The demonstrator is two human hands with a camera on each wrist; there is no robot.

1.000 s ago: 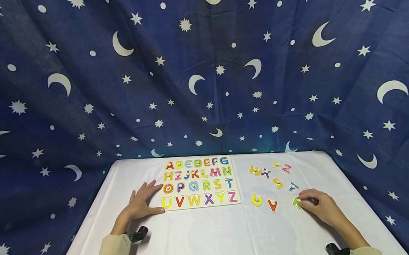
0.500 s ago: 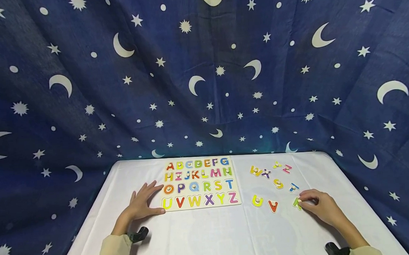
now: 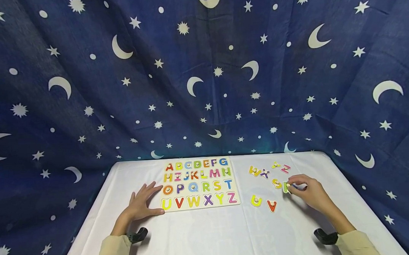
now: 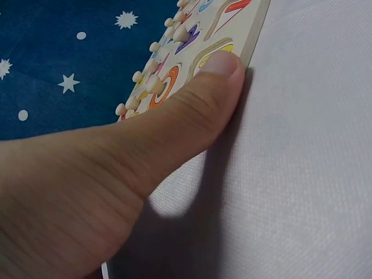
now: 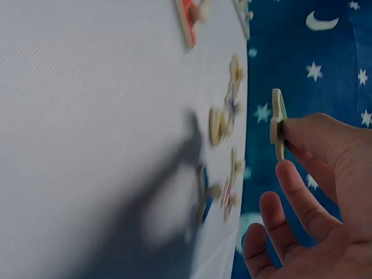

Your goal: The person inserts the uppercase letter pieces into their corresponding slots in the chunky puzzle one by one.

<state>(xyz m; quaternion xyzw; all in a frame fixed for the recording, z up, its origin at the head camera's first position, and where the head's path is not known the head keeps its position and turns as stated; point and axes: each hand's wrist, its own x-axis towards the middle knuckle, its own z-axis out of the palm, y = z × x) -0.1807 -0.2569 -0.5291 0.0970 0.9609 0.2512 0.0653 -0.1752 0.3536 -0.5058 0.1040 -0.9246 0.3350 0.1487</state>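
Observation:
My right hand [image 3: 310, 193] pinches a green letter R puzzle piece [image 3: 285, 187] by its knob. In the right wrist view the piece [image 5: 278, 125] hangs edge-on above the cloth, the other fingers loosely bent. A wooden alphabet board [image 3: 201, 208] lies left of centre, knobs standing on the letters of its upper rows. R, S, T and the bottom row show as flat printed letters. My left hand [image 3: 140, 202] rests spread at the board's left side, its thumb [image 4: 212, 87] over the near corner beside the U.
Loose knobbed letters lie right of the board: a yellow U [image 3: 256, 200], red V [image 3: 272, 205], orange W [image 3: 254, 171], purple X [image 3: 265, 174], yellow-orange S [image 3: 277, 183], pink Z [image 3: 286, 169] and yellow Y [image 3: 276, 165]. A blue T [image 5: 204, 195] lies under the right hand. A starry curtain [image 3: 202, 85] hangs behind.
My right hand has lifted the green R off the cloth and carried it away from me and slightly left, over the blue T. The left hand stays at the board.

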